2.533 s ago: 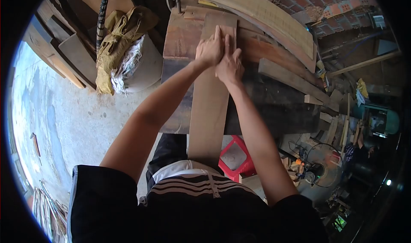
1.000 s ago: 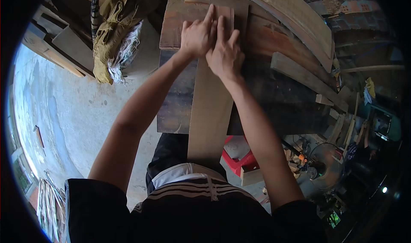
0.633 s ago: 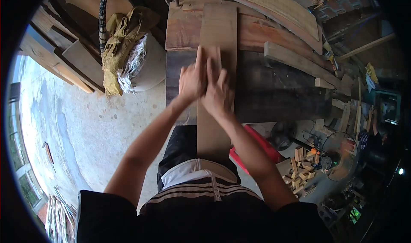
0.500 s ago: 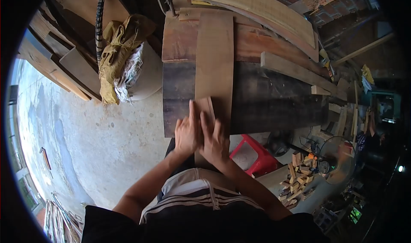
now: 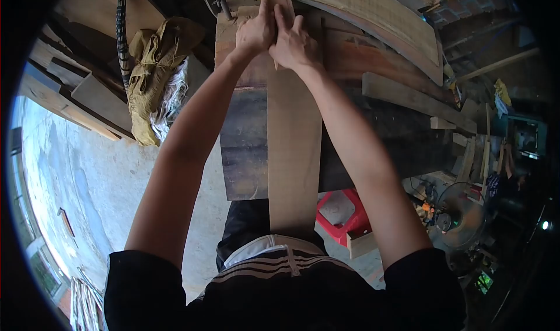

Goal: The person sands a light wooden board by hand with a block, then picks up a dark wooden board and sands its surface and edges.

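Observation:
A long, flat wooden board (image 5: 294,138) runs away from my waist across the workbench. At its far end, both my arms are stretched out over a small wooden sanding block (image 5: 287,6). My left hand (image 5: 255,34) grips the block's left side, its index finger lying straight along the top. On the other side, my right hand (image 5: 296,44) holds the block with its fingers bent and its index finger forward. The hands sit side by side and hide much of the block. Its underside, against the board, is out of sight.
The dark workbench top (image 5: 245,156) carries a curved plank (image 5: 373,16) and a wooden bar (image 5: 408,100) on the right. A clamp (image 5: 217,1) stands at the far left corner. Below are a red stool (image 5: 344,220) and a fan (image 5: 452,220); a tied sack (image 5: 149,80) is left.
Both hands have slid the sanding block away from me along the board, from near the bench's front edge to the far end. My arms are now extended.

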Motion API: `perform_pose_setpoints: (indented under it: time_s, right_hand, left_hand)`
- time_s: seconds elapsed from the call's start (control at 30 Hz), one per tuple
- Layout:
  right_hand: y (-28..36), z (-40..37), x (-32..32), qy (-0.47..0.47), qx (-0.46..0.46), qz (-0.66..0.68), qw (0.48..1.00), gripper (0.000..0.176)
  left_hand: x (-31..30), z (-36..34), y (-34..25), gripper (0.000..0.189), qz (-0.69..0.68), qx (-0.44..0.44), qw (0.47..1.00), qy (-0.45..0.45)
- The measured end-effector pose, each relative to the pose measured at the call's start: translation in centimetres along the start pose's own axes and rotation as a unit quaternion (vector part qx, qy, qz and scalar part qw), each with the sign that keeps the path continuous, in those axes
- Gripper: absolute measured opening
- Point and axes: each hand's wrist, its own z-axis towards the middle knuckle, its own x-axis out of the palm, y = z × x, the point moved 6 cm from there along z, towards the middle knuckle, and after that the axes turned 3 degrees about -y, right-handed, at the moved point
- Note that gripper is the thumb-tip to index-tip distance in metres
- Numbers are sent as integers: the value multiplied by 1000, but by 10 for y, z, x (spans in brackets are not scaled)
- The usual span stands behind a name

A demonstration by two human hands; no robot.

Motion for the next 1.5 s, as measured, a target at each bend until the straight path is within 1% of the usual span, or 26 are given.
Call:
perform_pose_setpoints:
  time_s: [0.07, 0.17, 0.27, 0.3, 0.33, 0.43, 0.5, 0.53, 0.6, 0.63, 0.67, 0.77, 0.83, 0.87, 0.93, 1.0, 1.03, 1.17, 1.2, 1.23, 1.27, 1.3, 1.37, 1.4, 1.43, 1.5]
  right_hand:
    - [-1, 2, 3, 21, 38, -6, 999, 88]
    - [9, -59, -5, -1, 75, 12, 997, 87]
    - [19, -174, -18, 24, 50, 37, 998, 95]
    - [24, -214, -28, 36, 51, 49, 997, 97]
    - [26, -254, -32, 45, 35, 66, 996, 97]
    - [29, -330, -52, 2, 7, 64, 998, 88]
    - [24, -338, -49, 54, 37, 76, 995, 85]
    - [23, -319, -50, 23, 22, 49, 998, 88]
    - [11, -259, -40, 20, 34, 19, 999, 92]
    - [3, -219, -37, 61, 55, 35, 996, 95]
    - [-4, -180, -32, 38, 50, 35, 997, 94]
    - [-24, -70, -16, -18, 30, 1, 999, 82]
    - [-30, -21, -12, 10, 55, 7, 998, 79]
    - [-28, -17, -12, -3, 51, 9, 999, 79]
    - [-28, -36, -14, -20, 57, 13, 998, 80]
    - [-23, -69, -15, -20, 64, 8, 998, 80]
    - [-20, -102, -19, -11, 78, 11, 997, 83]
    - [4, -268, -48, 16, 79, 27, 996, 99]
    - [6, -311, -49, 24, 69, 20, 997, 97]
    - [10, -351, -53, 32, 77, 33, 996, 94]
    - [14, -379, -61, 38, 68, 21, 997, 91]
    - [10, -380, -62, 43, 69, 18, 997, 91]
    - [7, -378, -61, 50, 60, 25, 997, 90]
    - [3, -349, -66, 71, 76, 24, 994, 89]
    - [-3, -320, -61, 14, 74, 12, 997, 90]
    - [-21, -255, -49, 8, 99, 34, 995, 85]
  left_hand:
    - [5, 9, 5, 69, -14, -9, 1000, 2]
    - [7, -48, -8, 73, 5, -6, 999, 42]
    - [9, -175, -26, 88, -27, -3, 997, 73]
    - [26, -221, -20, 90, -2, 68, 998, 3]
    - [24, -266, -30, 90, 9, 28, 999, 13]
    - [35, -357, -43, 84, -24, 34, 999, 11]
    - [35, -357, -48, 83, -39, 61, 997, -4]
    - [30, -336, -51, 82, -25, 69, 997, -14]
    - [30, -269, -50, 80, 5, 85, 995, -43]
    - [33, -228, -46, 79, 23, 92, 994, -60]
    - [34, -184, -39, 76, 16, 96, 992, -75]
    - [33, -59, -31, 71, 42, 56, 997, -30]
    - [20, -7, -36, 70, 53, 13, 997, 47]
    - [22, -1, -32, 71, 35, 18, 999, 12]
    - [25, -18, -35, 71, 21, 31, 999, -17]
    - [28, -54, -39, 74, 37, 11, 998, 48]
    - [37, -82, -37, 76, 56, 48, 997, 38]
    - [50, -267, -54, 89, 51, 120, 990, 45]
    - [47, -312, -60, 90, -17, 52, 991, 125]
    - [52, -356, -59, 89, -30, 61, 989, 135]
    - [44, -388, -70, 88, -31, 103, 991, 80]
    - [42, -402, -75, 88, -23, 89, 992, 88]
    - [50, -391, -71, 87, -38, 118, 988, 93]
    - [46, -361, -76, 86, -25, 113, 989, 90]
    - [43, -321, -81, 85, -12, 107, 990, 88]
    - [47, -248, -79, 83, -1, 157, 987, 12]
